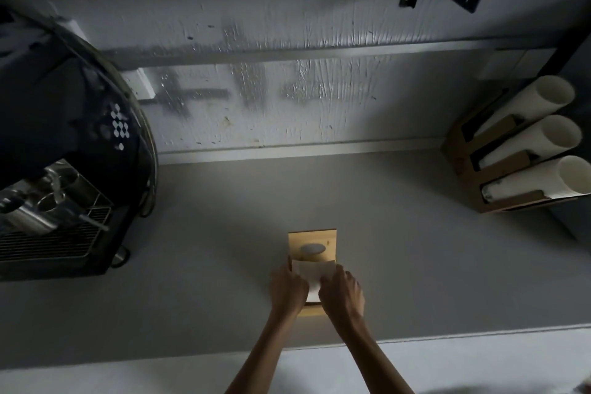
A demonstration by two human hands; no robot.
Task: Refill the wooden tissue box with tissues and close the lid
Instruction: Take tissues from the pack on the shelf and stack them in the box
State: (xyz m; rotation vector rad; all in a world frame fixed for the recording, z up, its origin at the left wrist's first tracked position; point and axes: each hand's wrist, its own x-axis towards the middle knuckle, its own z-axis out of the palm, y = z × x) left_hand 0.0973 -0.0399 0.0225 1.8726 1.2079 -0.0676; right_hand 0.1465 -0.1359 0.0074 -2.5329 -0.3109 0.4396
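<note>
A wooden tissue box [311, 310] stands on the grey counter [415, 249], near its front edge. Its wooden lid [312, 238], with an oval slot, is swung back and stands open behind the box. A stack of white tissues [315, 272] sits in the open top. My left hand [286, 293] presses on the left side of the stack. Over the right side lies my right hand [343, 294]. Both hands hold the tissues and hide most of the box body.
A black coffee machine [64, 144] with a metal drip grille fills the left side. At the back right a cardboard holder [499, 192] carries three stacks of white paper cups [543, 137]. A grey wall runs behind, with a shelf above.
</note>
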